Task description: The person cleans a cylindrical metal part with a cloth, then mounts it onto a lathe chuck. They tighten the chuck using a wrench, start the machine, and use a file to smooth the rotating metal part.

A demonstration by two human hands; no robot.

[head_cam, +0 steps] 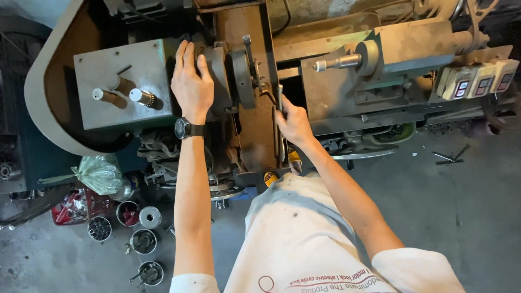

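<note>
I look down on an old metal lathe (pixel 347 92). My left hand (pixel 191 81), with a black watch on the wrist, lies flat over the top of the round chuck (pixel 217 76) beside the grey headstock (pixel 122 81). My right hand (pixel 293 122) is closed around a thin dark lever (pixel 280 100) on the rusty carriage (pixel 255 125). The tailstock (pixel 401 49), with its shiny spindle (pixel 336 63), points toward the chuck from the right.
Three chrome-tipped handles (pixel 141 97) stick out of the headstock. A box of switches (pixel 480 81) sits at the right end. On the concrete floor at lower left stand several tins of small parts (pixel 142 241) and a green plastic bag (pixel 99 173).
</note>
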